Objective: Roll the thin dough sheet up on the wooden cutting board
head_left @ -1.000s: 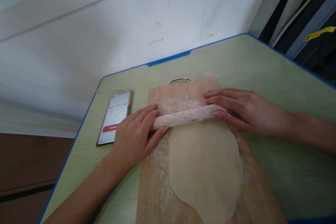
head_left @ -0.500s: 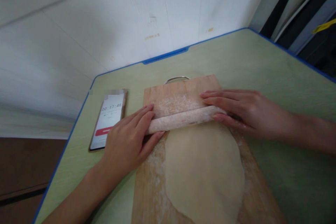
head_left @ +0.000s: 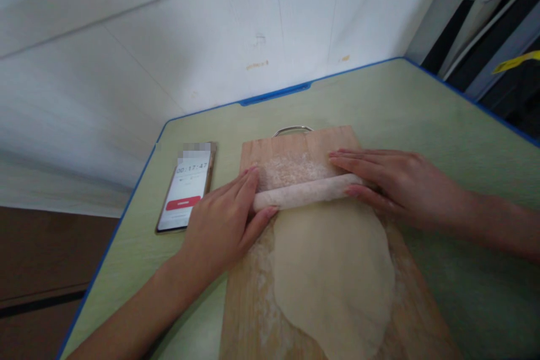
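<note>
A flour-dusted rolling pin (head_left: 307, 192) lies across a wooden cutting board (head_left: 248, 315), over the far edge of a thin, pale sheet of dough (head_left: 333, 270). My left hand (head_left: 225, 214) is closed around the pin's left end, thumb on the near side and fingers on the far side. Around the right end, my right hand (head_left: 392, 183) grips in the same way, its fingers reaching forward onto the board. Both tips of the pin are hidden by the hands. Loose flour whitens the board beyond the pin and along the dough's left side.
Left of the board, a phone (head_left: 185, 188) shows a running timer, its lower corner behind my left hand. A metal handle (head_left: 294, 129) sticks out from the board's far end. The green table (head_left: 392, 101) has a blue rim and meets a white wall (head_left: 202, 45).
The whole view has shifted slightly, so the table and hands sit farther right. The phone timer has advanced a second. Both hands keep their grip on the rolling pin, which has barely moved.
</note>
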The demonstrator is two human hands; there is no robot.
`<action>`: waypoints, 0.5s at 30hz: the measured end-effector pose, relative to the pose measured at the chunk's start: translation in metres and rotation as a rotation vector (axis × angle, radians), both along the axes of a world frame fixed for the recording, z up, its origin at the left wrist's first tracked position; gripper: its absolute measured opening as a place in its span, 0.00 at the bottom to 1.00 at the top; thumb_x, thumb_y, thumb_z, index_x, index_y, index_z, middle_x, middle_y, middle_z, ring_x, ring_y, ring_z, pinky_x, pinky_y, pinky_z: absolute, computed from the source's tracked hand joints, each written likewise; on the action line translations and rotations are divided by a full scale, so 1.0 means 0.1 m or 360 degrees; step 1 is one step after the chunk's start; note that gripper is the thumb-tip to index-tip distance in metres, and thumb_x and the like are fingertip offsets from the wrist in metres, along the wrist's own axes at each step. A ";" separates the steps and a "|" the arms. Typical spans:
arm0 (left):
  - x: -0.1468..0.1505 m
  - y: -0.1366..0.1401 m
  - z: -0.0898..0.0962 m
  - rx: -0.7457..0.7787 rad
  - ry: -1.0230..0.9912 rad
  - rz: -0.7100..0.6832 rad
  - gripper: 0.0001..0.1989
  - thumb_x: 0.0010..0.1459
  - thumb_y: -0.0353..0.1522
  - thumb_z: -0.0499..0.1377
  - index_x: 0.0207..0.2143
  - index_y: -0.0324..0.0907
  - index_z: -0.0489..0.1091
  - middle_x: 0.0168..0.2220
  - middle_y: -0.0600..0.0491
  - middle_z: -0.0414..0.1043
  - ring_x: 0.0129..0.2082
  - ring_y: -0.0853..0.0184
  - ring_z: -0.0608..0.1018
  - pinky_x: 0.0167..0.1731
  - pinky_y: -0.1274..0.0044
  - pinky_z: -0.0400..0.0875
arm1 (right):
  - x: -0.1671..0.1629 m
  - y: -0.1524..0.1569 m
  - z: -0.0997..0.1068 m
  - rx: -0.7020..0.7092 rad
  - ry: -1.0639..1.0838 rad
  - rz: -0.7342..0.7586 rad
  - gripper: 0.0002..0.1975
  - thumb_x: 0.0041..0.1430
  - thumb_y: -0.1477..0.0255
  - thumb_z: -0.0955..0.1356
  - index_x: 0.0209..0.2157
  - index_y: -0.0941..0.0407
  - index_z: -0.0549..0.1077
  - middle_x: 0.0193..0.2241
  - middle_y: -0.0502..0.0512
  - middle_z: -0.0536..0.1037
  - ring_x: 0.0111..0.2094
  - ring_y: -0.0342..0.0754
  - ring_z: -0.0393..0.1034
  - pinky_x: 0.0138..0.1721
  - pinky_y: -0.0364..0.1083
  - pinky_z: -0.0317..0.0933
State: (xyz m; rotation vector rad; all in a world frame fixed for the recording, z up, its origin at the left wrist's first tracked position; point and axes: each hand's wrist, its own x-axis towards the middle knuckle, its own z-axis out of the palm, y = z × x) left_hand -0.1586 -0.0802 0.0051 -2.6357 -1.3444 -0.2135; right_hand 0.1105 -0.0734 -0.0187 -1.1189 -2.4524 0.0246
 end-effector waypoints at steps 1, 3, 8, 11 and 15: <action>0.00 0.04 0.00 -0.0009 -0.0007 0.0029 0.26 0.60 0.45 0.40 0.52 0.38 0.59 0.48 0.42 0.70 0.44 0.56 0.75 0.38 0.66 0.73 | 0.00 0.04 0.00 -0.0024 0.0005 -0.0005 0.19 0.62 0.63 0.56 0.48 0.55 0.70 0.46 0.58 0.74 0.46 0.54 0.69 0.46 0.54 0.64; 0.01 0.11 0.00 -0.0010 -0.0013 0.0083 0.25 0.61 0.45 0.39 0.51 0.40 0.60 0.48 0.44 0.71 0.44 0.58 0.75 0.38 0.67 0.73 | 0.00 0.12 0.00 -0.0058 0.0025 -0.0023 0.19 0.63 0.64 0.55 0.47 0.55 0.70 0.47 0.57 0.74 0.48 0.54 0.68 0.48 0.54 0.63; 0.04 0.04 0.01 -0.0019 -0.0006 0.0125 0.25 0.61 0.44 0.39 0.50 0.38 0.62 0.48 0.43 0.70 0.47 0.59 0.73 0.42 0.68 0.71 | -0.02 0.05 0.01 -0.0045 0.0000 -0.0076 0.20 0.63 0.63 0.56 0.47 0.58 0.70 0.46 0.60 0.74 0.47 0.55 0.68 0.45 0.55 0.64; 0.06 -0.07 0.01 0.0009 0.0009 0.0102 0.27 0.61 0.46 0.40 0.49 0.35 0.62 0.47 0.40 0.71 0.46 0.57 0.74 0.40 0.68 0.72 | -0.03 -0.08 0.00 0.0038 -0.0026 -0.0085 0.20 0.62 0.63 0.56 0.47 0.58 0.70 0.44 0.61 0.75 0.45 0.55 0.70 0.42 0.54 0.66; 0.06 -0.08 0.00 0.0019 0.0040 0.0067 0.26 0.61 0.45 0.40 0.50 0.37 0.61 0.47 0.41 0.71 0.46 0.58 0.74 0.39 0.68 0.72 | -0.03 -0.08 -0.02 0.0073 -0.0029 -0.0064 0.20 0.63 0.64 0.56 0.47 0.59 0.69 0.44 0.61 0.75 0.44 0.55 0.70 0.42 0.54 0.66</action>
